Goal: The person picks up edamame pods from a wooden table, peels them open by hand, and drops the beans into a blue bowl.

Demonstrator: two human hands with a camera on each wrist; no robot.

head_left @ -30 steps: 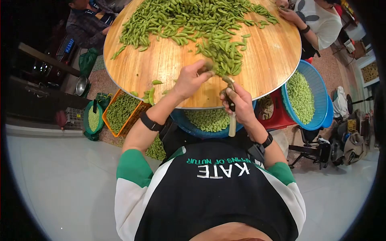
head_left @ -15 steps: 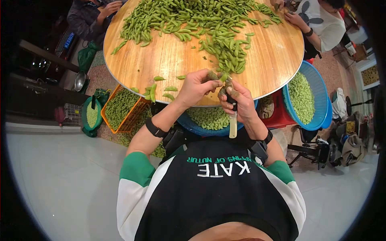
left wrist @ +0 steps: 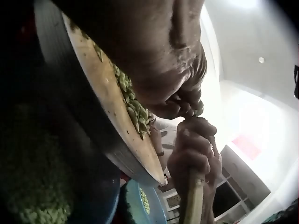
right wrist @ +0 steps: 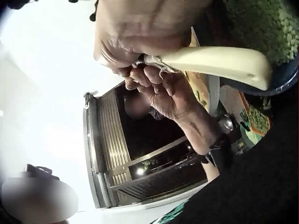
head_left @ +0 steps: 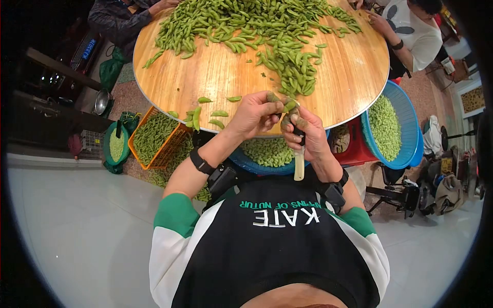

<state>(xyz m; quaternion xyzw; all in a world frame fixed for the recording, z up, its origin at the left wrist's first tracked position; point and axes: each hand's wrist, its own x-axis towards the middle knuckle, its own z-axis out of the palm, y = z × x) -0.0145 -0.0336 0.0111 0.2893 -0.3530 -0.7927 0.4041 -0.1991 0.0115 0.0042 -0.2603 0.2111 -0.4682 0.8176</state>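
In the head view, my left hand [head_left: 257, 114] pinches a green soybean pod [head_left: 290, 106] at the table's near edge. My right hand [head_left: 312, 131] meets it there, thumb and fingertips close against the pod. The same right hand grips a cream-handled tool [head_left: 299, 167], with the handle pointing back toward my body. In the right wrist view the handle [right wrist: 219, 63] sticks out of the fist; its working end is hidden in the fingers. Fingertips of both hands come together in the left wrist view. A pile of pods [head_left: 292, 64] lies just beyond my hands.
A round wooden table [head_left: 179, 87] carries the pods. Below its edge stands a blue basin [head_left: 246, 163] of shelled beans. Another blue basket [head_left: 405, 120] is at right, an orange crate [head_left: 150, 163] of pods at left. Two people sit across the table.
My hands were apart a second ago; the left came right to the right hand with a pod between them. The person at far left has lowered a hand to the table.
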